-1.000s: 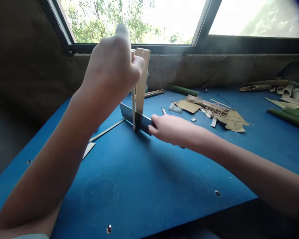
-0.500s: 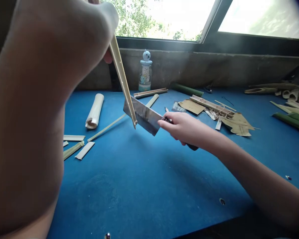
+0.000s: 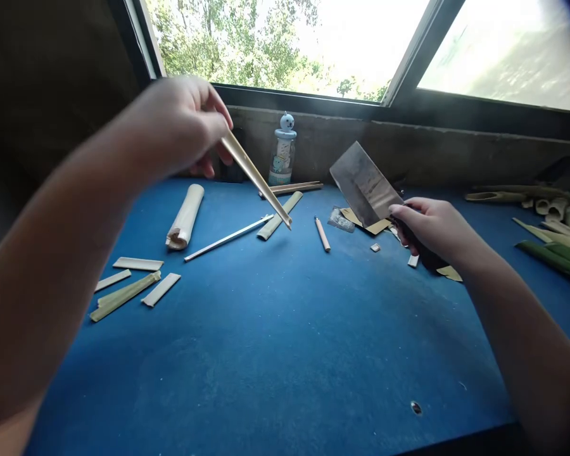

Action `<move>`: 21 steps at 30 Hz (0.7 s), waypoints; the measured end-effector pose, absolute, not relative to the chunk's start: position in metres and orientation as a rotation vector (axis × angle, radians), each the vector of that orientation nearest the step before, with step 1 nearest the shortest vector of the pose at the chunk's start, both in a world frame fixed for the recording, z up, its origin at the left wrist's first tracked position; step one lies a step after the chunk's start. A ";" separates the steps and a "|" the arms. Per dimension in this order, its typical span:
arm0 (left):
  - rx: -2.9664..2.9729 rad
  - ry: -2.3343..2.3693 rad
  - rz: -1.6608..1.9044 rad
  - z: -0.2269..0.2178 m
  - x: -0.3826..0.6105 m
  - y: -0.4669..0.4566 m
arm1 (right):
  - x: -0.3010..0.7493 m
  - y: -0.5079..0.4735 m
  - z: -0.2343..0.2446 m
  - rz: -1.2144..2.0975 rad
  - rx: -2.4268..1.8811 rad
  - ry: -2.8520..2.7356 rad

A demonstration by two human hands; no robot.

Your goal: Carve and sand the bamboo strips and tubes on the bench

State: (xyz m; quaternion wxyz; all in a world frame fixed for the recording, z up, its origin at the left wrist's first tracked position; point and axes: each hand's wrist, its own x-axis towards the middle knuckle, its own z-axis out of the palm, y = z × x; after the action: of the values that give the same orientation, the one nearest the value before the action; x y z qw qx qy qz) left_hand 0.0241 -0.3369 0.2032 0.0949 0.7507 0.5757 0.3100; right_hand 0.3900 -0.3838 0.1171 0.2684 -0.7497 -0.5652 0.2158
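Observation:
My left hand (image 3: 190,123) pinches the upper end of a long bamboo strip (image 3: 256,174), which slants down to the right over the blue table (image 3: 266,354). My right hand (image 3: 430,228) is closed round the dark handle of a cleaver (image 3: 365,183); its broad blade points up and to the left, apart from the strip. Beneath the strip's lower end lies a flat piece of split bamboo (image 3: 280,216), with a thin bamboo stick (image 3: 228,237) beside it. A pencil (image 3: 322,234) rests between the two hands' sides of the table.
On the left are a thick pale bamboo tube (image 3: 185,217) and several short slats (image 3: 161,290). A bottle with a blue animal lid (image 3: 283,149) stands by the wall under the window. Bamboo pieces and green leaves (image 3: 555,259) lie at the right, and a hole (image 3: 416,408) shows near the front.
The cleaver has moved right and up, away from the bamboo strip, and its blade has turned upward. My left hand has drawn farther from the camera, still holding the strip, now more slanted.

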 end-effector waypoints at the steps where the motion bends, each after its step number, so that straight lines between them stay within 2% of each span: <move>1: 2.199 1.672 0.874 0.193 0.024 -0.339 | 0.396 -0.380 0.110 0.582 -2.041 -1.518; 9: 2.064 1.638 0.425 0.103 -0.025 -0.357 | 0.413 -0.344 0.078 0.309 -2.209 -1.633; 15: 2.080 1.534 0.217 0.070 -0.028 -0.368 | 0.395 -0.327 0.080 0.159 -2.271 -1.823; 18: 2.072 1.447 0.152 0.063 -0.025 -0.372 | 0.389 -0.322 0.079 0.236 -2.283 -1.816; 21: 2.060 1.410 0.129 0.060 -0.026 -0.371 | 0.392 -0.316 0.074 0.478 -2.219 -1.642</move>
State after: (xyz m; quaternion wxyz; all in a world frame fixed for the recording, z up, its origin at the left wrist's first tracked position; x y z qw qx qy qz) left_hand -0.0262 -0.3715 0.0599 0.3155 0.7820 0.5354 0.0488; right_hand 0.3918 -0.3163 0.0737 0.1692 -0.7806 -0.5777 0.1680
